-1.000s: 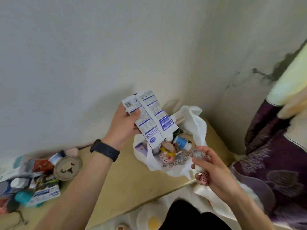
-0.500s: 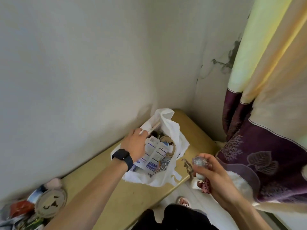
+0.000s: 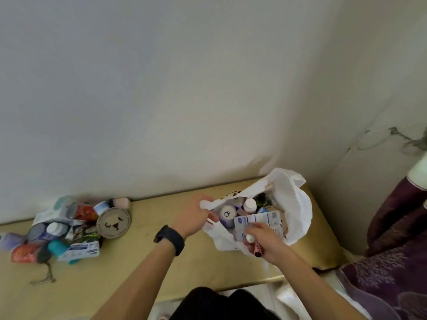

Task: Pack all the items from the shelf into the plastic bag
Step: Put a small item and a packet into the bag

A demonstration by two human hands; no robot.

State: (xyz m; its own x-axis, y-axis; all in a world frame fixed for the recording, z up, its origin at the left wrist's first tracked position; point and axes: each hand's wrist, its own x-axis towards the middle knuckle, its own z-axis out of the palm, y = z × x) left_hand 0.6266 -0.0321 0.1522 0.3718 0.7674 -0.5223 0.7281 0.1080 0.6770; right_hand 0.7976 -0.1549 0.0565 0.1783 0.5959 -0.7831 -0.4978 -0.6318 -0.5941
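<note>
A white plastic bag (image 3: pixel 297 204) stands open on the tan shelf (image 3: pixel 161 255) near the right corner. Inside lie white-and-blue sachets (image 3: pixel 258 220), a white-capped bottle (image 3: pixel 250 205) and a round purple tub (image 3: pixel 227 215). My left hand (image 3: pixel 196 215) pinches the bag's left rim and holds it open. My right hand (image 3: pixel 263 239) grips a small pink spotted bottle (image 3: pixel 255 245) with a white cap, right over the bag's near edge. A pile of leftover items (image 3: pixel 57 229) lies at the shelf's left end.
In that pile are a round tin lid with a face (image 3: pixel 113 222), a teal cap (image 3: pixel 56 247), red packets and a blue-white box (image 3: pixel 80 248). A wall runs behind the shelf. A purple curtain (image 3: pixel 392 227) hangs to the right.
My left hand dropped the sachets into the bag and now pinches its left rim. My right hand moved the spotted bottle from beside the shelf edge to the bag's mouth.
</note>
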